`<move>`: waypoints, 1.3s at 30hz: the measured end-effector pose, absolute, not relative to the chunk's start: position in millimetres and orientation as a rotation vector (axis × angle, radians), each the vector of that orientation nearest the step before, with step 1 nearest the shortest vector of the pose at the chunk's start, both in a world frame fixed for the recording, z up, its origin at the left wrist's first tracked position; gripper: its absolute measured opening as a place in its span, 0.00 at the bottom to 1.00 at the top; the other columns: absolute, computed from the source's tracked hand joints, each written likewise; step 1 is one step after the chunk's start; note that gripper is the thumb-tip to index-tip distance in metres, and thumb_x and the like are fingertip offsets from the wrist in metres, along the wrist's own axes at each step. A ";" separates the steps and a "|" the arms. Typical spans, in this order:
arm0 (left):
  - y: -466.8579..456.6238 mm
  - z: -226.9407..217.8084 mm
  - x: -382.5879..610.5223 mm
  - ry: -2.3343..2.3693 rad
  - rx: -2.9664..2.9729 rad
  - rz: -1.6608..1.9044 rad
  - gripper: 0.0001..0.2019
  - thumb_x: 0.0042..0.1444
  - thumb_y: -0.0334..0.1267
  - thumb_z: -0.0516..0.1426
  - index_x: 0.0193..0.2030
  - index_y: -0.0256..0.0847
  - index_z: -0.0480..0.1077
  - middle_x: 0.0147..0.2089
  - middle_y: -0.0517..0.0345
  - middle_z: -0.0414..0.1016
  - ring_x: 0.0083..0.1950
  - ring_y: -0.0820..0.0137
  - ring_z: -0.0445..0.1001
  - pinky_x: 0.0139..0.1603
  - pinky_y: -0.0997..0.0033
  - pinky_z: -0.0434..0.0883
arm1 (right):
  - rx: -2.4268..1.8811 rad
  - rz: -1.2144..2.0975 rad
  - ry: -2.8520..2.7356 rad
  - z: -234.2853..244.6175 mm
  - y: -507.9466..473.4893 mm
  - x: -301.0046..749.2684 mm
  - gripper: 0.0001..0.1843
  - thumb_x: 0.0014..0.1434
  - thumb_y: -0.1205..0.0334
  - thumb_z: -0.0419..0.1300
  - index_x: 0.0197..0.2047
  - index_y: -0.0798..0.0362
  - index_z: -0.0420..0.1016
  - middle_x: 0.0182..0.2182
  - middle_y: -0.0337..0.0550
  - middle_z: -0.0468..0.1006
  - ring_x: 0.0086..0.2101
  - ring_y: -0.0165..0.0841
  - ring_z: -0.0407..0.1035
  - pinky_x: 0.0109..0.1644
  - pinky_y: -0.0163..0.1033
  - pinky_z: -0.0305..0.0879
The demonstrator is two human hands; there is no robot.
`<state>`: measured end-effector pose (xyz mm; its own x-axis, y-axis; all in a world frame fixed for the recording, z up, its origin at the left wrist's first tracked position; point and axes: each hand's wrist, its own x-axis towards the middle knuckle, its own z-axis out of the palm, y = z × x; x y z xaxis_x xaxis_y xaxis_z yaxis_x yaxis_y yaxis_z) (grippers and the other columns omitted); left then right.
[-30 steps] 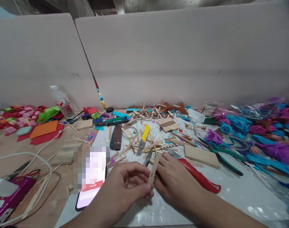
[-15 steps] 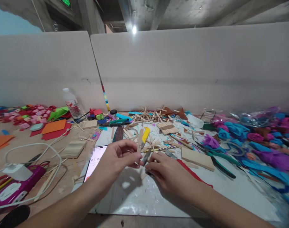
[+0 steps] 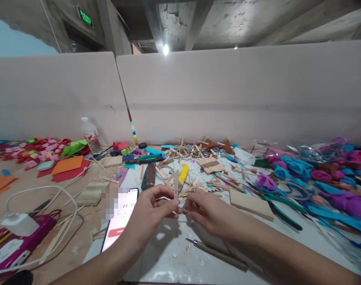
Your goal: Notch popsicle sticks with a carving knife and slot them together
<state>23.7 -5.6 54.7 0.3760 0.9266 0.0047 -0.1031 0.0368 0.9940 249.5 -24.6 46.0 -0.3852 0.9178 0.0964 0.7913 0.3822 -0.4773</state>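
My left hand [image 3: 152, 215] is raised above the white work mat [image 3: 174, 253], its fingers pinched on a thin wooden craft stick [image 3: 176, 185] that stands upright. My right hand [image 3: 208, 211] meets it from the right, fingertips closed near the stick's lower end; what it grips is hidden. A slim pointed tool with a brown handle [image 3: 219, 253] lies on the mat just below my right forearm. A phone [image 3: 119, 217] with a lit screen lies to the left of my left hand.
Loose wooden sticks [image 3: 186, 148], a yellow utility knife [image 3: 183, 174], green pliers [image 3: 283, 206], a wooden block [image 3: 251, 204] and crepe paper flowers [image 3: 317, 174] crowd the table. A water bottle [image 3: 90, 136], coloured paper pieces [image 3: 67, 164], a purple power strip [image 3: 17, 243] and white cable lie left.
Both hands lifted slightly off the mat and stayed together on the stick. The view tilted upward. The brown-handled pointed tool now shows on the mat; the red-handled tool is no longer visible.
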 end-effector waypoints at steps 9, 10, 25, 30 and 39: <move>-14.5 42.4 32.7 0.937 1.290 0.884 0.11 0.50 0.42 0.71 0.32 0.41 0.75 0.27 0.56 0.82 0.32 0.64 0.84 0.34 0.70 0.77 | -1.505 1.082 -1.308 48.6 -82.6 249.0 0.20 0.63 0.40 0.70 0.39 0.49 0.77 0.22 0.37 0.81 0.23 0.29 0.68 0.28 0.33 0.60; -15.1 39.9 34.2 0.943 1.301 0.869 0.11 0.50 0.41 0.70 0.31 0.41 0.75 0.27 0.56 0.82 0.32 0.64 0.84 0.34 0.70 0.77 | -1.485 1.104 -1.243 47.8 -86.0 244.8 0.20 0.59 0.41 0.74 0.37 0.50 0.79 0.22 0.37 0.81 0.24 0.30 0.70 0.29 0.33 0.61; -23.7 29.6 31.2 0.963 1.846 1.032 0.05 0.61 0.33 0.61 0.34 0.43 0.77 0.34 0.60 0.81 0.35 0.70 0.81 0.35 0.76 0.80 | -1.526 0.997 -1.449 27.9 -87.9 238.9 0.19 0.67 0.42 0.65 0.37 0.49 0.82 0.22 0.38 0.76 0.24 0.32 0.65 0.28 0.37 0.58; -24.7 22.9 29.8 0.708 2.238 1.182 0.09 0.65 0.25 0.58 0.40 0.42 0.77 0.37 0.61 0.82 0.37 0.73 0.81 0.39 0.78 0.78 | -1.451 1.070 -1.383 23.5 -86.1 237.7 0.18 0.67 0.43 0.66 0.38 0.49 0.83 0.23 0.39 0.78 0.24 0.31 0.66 0.28 0.36 0.58; -27.3 21.1 28.6 0.766 2.303 1.210 0.09 0.66 0.25 0.59 0.42 0.44 0.76 0.37 0.64 0.81 0.37 0.74 0.81 0.39 0.78 0.76 | -1.332 1.355 -1.160 17.3 -84.9 228.9 0.22 0.61 0.40 0.73 0.42 0.51 0.83 0.26 0.38 0.81 0.24 0.29 0.69 0.28 0.33 0.62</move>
